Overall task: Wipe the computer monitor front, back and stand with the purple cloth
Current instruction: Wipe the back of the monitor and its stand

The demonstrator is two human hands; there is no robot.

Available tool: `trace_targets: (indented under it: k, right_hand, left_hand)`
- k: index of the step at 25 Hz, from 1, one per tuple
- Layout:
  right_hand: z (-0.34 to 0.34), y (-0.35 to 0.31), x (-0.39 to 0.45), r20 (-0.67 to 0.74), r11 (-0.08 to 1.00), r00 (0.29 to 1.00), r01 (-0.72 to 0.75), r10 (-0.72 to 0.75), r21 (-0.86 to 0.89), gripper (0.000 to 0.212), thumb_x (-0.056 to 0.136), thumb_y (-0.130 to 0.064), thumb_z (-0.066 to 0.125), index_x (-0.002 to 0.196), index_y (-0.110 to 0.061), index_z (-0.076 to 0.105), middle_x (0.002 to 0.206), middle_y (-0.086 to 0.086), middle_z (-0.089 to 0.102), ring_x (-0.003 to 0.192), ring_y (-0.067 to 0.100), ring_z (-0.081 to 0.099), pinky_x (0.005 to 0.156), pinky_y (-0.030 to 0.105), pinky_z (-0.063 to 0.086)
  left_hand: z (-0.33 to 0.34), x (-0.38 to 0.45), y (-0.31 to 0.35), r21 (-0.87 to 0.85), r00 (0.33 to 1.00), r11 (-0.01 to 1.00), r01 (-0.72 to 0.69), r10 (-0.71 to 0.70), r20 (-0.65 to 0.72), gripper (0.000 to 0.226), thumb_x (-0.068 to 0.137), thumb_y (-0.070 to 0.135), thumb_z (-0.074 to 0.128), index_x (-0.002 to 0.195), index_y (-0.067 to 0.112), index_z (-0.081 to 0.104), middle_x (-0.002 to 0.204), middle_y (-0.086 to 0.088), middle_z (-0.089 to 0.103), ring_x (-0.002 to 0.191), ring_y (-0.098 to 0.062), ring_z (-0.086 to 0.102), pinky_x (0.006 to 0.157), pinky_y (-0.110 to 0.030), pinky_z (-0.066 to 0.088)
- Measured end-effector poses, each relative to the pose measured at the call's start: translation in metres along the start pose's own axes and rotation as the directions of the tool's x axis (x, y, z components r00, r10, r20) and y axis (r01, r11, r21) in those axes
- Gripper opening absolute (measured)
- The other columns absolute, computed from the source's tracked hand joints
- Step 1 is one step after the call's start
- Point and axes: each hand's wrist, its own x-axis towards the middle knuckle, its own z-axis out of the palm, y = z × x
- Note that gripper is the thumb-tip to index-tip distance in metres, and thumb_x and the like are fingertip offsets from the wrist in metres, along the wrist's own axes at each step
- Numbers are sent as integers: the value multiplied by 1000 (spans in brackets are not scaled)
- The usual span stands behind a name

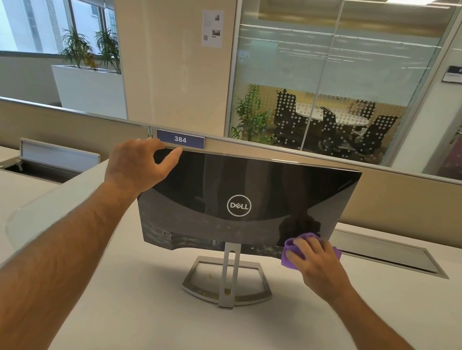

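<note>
The computer monitor (239,192) stands on the white desk with its glossy black back and logo facing me; its screen side is hidden. Its silver stand (228,281) has a slim post and an open frame base with small yellowish specks on it. My left hand (137,166) grips the monitor's top left corner, fingers curled over the upper edge. My right hand (316,260) presses the crumpled purple cloth (291,254) against the lower right corner of the back panel, fingers spread over the cloth.
A beige partition (391,201) with a blue number plate (180,139) runs right behind the monitor. An open cable hatch (47,163) sits in the desk at the left, a closed metal one (386,253) at the right. Bare desk surface (208,336) lies before the stand.
</note>
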Motion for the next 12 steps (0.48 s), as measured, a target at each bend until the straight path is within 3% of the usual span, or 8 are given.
trace_targets:
  k: [5, 9, 12]
  right_hand:
    - [-21, 2, 26, -94, 994, 990, -103, 105, 32, 73, 47, -19, 97, 114, -8, 71, 119, 17, 66, 102, 39, 63, 74, 46, 58]
    - [-17, -6, 21, 18, 992, 993, 120, -119, -31, 74, 44, -21, 99, 112, -13, 71, 115, 14, 67, 98, 37, 66, 75, 48, 58]
    - [-23, -5, 31, -33, 995, 995, 92, -93, -30, 73, 47, -22, 98, 114, -14, 70, 118, 13, 66, 101, 36, 64, 76, 46, 58]
  left_hand:
    - [0, 1, 0, -1, 1000, 1000, -6, 6, -3, 53, 89, 60, 52, 111, 16, 72, 109, -7, 74, 83, -27, 72, 71, -34, 57]
    - [1, 1, -2, 12, 1000, 1000, -7, 7, 0, 55, 89, 62, 50, 110, 16, 73, 108, -7, 74, 82, -27, 72, 71, -35, 57]
    - [1, 2, -3, 11, 1000, 1000, -13, 13, 0, 53, 89, 60, 52, 111, 17, 72, 110, -7, 74, 83, -27, 72, 70, -34, 57]
